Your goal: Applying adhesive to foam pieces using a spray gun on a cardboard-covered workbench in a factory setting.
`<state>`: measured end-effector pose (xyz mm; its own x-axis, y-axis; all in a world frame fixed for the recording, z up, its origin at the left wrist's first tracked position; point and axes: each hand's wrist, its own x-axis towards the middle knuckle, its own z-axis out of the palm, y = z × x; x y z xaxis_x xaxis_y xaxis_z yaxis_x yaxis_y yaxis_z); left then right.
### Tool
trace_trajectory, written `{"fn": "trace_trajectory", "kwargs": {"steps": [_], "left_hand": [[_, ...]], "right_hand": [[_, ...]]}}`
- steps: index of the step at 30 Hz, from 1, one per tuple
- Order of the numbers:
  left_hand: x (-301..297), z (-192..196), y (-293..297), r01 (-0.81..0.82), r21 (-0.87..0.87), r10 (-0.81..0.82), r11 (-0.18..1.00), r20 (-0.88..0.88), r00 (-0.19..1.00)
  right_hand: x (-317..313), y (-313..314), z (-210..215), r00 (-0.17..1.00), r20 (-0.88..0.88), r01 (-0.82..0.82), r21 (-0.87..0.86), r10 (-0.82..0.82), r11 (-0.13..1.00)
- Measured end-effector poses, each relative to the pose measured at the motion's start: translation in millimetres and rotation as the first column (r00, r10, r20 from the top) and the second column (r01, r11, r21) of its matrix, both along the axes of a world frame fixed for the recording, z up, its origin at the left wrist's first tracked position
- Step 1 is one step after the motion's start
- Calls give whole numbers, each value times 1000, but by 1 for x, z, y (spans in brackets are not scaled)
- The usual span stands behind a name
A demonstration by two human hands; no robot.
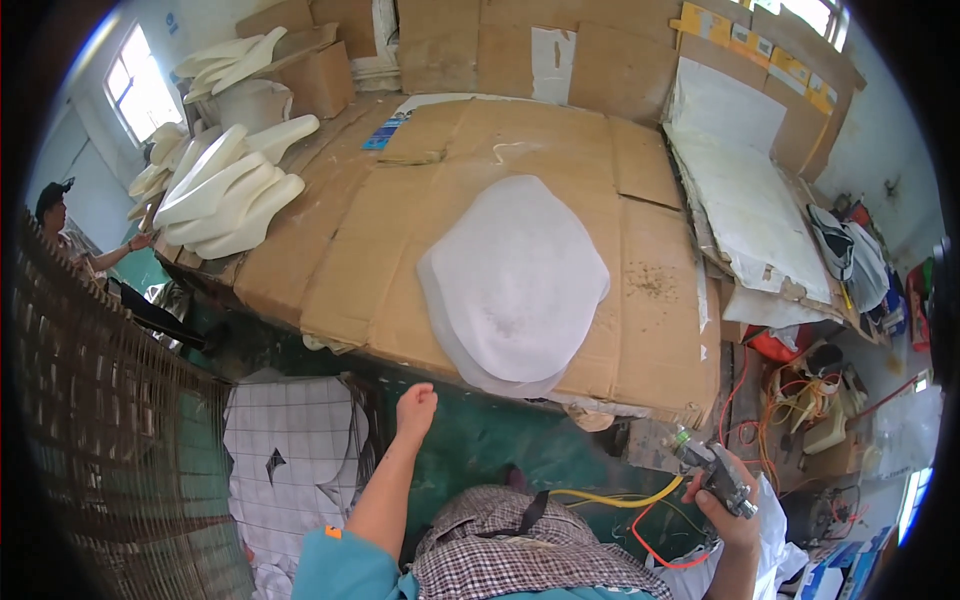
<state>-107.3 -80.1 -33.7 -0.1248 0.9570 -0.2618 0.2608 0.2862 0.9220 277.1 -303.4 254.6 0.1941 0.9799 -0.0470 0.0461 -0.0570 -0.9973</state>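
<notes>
My right hand (722, 502) is wrapped round a dark metal spray gun (718, 478), off the table's front right corner. The gun's greenish tip points up and left, toward the table. My left hand (417, 408) is in front of the table's near edge, its fingers curled in and nothing visible in them. Between and beyond both hands, a white rounded sheet or pad (520, 280) lies on the cardboard-covered table (360, 270). More white layers show under its lower edge, and neither hand touches it.
Cream foam pieces (225, 200) are piled at the table's left end. A yellow hose (620, 500) and a red hose (660, 555) run near my right arm. A woven slatted barrier (120, 430) stands left. Another person (90, 250) is at far left. White-covered bench (740, 200) at right.
</notes>
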Motion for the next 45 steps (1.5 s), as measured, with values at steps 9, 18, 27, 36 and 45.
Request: {"fn": "trace_trajectory", "kwargs": {"steps": [9, 18, 27, 36, 45], "left_hand": [[84, 37, 68, 156, 191, -47, 969, -476, 878], [110, 46, 81, 96, 50, -41, 994, -649, 760], [105, 33, 94, 54, 94, 10, 994, -573, 820], [115, 20, 90, -327, -356, 469, 875, 465, 751], [138, 103, 97, -179, -6, 72, 984, 928, 365]], "right_hand": [[17, -5, 8, 999, 46, 22, -98, -17, 995], [13, 54, -22, 988, -51, 151, 85, -147, 985], [24, 49, -23, 988, -71, 134, -18, -135, 991], [26, 51, -26, 997, -77, 16, 68, -11, 998], [27, 39, -24, 965, -38, 262, 17, -261, 965]]}}
